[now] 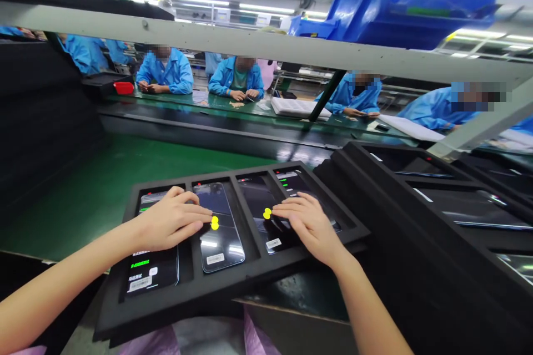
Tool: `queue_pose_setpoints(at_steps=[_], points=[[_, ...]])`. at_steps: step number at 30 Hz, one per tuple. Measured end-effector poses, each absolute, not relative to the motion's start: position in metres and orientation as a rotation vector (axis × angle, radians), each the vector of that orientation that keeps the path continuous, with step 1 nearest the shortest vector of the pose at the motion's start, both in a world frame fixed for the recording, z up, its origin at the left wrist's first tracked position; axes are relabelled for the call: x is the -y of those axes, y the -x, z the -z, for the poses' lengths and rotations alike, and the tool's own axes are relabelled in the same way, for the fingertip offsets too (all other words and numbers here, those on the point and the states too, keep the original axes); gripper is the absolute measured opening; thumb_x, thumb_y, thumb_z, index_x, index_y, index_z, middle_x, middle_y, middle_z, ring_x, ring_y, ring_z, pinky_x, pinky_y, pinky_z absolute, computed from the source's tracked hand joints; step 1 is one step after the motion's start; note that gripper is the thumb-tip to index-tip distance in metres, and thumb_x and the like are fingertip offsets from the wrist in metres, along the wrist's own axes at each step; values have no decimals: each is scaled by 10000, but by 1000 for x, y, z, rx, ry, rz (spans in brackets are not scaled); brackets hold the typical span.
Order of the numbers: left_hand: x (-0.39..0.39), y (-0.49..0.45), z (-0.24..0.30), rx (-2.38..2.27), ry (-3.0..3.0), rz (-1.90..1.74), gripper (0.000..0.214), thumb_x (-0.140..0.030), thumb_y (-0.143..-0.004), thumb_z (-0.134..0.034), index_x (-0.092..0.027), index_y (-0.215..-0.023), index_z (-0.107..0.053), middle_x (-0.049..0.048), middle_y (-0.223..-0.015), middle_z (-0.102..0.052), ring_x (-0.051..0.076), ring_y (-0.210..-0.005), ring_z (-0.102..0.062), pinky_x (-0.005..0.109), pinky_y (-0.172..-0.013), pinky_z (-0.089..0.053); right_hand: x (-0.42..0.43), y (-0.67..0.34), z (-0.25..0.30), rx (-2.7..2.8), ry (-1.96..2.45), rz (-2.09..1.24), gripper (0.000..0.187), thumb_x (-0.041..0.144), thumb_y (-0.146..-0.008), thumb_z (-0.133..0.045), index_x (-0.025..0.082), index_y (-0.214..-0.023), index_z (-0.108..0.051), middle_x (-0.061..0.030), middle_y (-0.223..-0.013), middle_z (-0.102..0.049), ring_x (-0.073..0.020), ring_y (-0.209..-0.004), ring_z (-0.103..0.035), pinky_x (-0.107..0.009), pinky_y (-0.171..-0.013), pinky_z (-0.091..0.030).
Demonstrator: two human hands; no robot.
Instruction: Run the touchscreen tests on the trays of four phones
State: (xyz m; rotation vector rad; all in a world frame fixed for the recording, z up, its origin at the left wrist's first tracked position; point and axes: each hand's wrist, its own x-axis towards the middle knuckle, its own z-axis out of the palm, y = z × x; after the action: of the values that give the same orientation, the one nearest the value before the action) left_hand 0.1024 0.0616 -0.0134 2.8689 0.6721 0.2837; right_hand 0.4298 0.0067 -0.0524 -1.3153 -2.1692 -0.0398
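Observation:
A black foam tray [245, 274] lies in front of me with several smartphones in its slots. My left hand [172, 221] is open, palm down over the leftmost phone [156, 266], which shows green and white text. Its fingertips touch the second phone [220, 247], beside yellow dots on the dark screen. My right hand [310, 224], also open, reaches across the rightmost phone [289, 180] with fingertips at the third phone [254, 194], where yellow dots show too. White labels stick to the lower ends of the second and third phones. Both hands hold nothing.
Stacked black foam trays [366, 199] with more phones stand at the right, and a tall black stack [41, 100] at the left. The green bench [137, 155] stretches beyond my tray. Blue bins [400, 16] sit on a rail overhead. Co-workers in blue jackets [166, 72] sit opposite.

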Motion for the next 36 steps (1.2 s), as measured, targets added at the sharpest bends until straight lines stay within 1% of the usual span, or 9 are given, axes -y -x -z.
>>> queue_pose_setpoints(at_steps=[5, 9, 14, 19, 23, 25, 29, 32, 36], points=[[-59, -67, 22, -875, -2783, -449, 336, -280, -926, -354, -305, -1121, -627, -37, -1112, -684, 194, -1040, -513, 373, -901, -324, 0, -458, 54, 2045, 1366, 48, 384, 310, -925, -312, 281, -896, -694, 9, -930, -714, -173, -928, -632, -438, -973, -365], [-52, -54, 24, -869, -2801, -429, 320, -275, -917, -378, -325, -1097, -638, -36, -1151, -663, 200, -1066, -514, 385, -936, -337, 3, -465, 57, 2033, 1413, 7, 418, 358, -924, -299, 289, -868, -708, -9, -958, -703, -185, -935, -629, -451, -973, -377], [-27, -35, 20, -958, -2741, -604, 306, -324, -904, -393, -381, -931, -693, -50, -1286, -558, 230, -1164, -458, 405, -947, -370, 9, -448, 53, 2137, 1360, -105, 426, 375, -924, -308, 314, -855, -724, -22, -1078, -664, -218, -1058, -563, -475, -972, -385], [-6, -13, 33, -1074, -2532, -698, 433, -362, -927, -322, -337, -746, -714, -15, -1252, -571, 250, -1197, -432, 442, -966, -376, 8, -433, 49, 2216, 1360, -225, 448, 363, -924, -297, 310, -813, -728, -20, -1214, -592, -234, -1158, -486, -517, -1023, -327], [-22, -7, 46, -1085, -2593, -641, 482, -390, -928, -284, -345, -714, -713, -22, -1238, -590, 248, -1175, -455, 453, -933, -405, -5, -431, 52, 2242, 1407, -220, 527, 348, -927, -247, 288, -697, -717, -11, -1240, -573, -232, -1182, -459, -500, -1014, -341], [-40, -7, 46, -1197, -2729, -638, 423, -436, -906, -326, -357, -768, -718, -32, -1217, -607, 261, -1136, -481, 480, -913, -397, -13, -430, 51, 2261, 1481, -93, 495, 327, -924, -257, 288, -740, -715, -13, -1245, -569, -236, -1170, -471, -519, -1024, -315], [-66, -20, 33, -1738, -2785, -846, 383, -409, -905, -350, -287, -888, -713, -33, -1237, -577, 288, -1150, -460, 541, -953, -303, -20, -439, 46, 1882, 1772, 531, 399, 337, -909, -321, 218, -946, -700, -105, -1217, -568, -298, -1155, -468, -591, -1032, -227], [-64, -46, 21, -1344, -2885, -809, 403, -415, -909, -322, -301, -946, -706, 28, -1268, -562, 287, -1145, -467, 523, -948, -333, -18, -463, 46, 1752, 1793, 590, 455, 378, -923, -283, 228, -893, -712, -97, -1183, -577, -284, -1111, -500, -549, -999, -299], [-57, -93, 17, -584, -2924, -337, 346, -385, -919, -350, -339, -1004, -682, 25, -1329, -520, 242, -1206, -441, 425, -968, -365, -15, -501, 57, 1801, 1710, 290, 583, 448, -930, -225, 249, -635, -686, -54, -1131, -618, -245, -1067, -546, -472, -956, -382]])
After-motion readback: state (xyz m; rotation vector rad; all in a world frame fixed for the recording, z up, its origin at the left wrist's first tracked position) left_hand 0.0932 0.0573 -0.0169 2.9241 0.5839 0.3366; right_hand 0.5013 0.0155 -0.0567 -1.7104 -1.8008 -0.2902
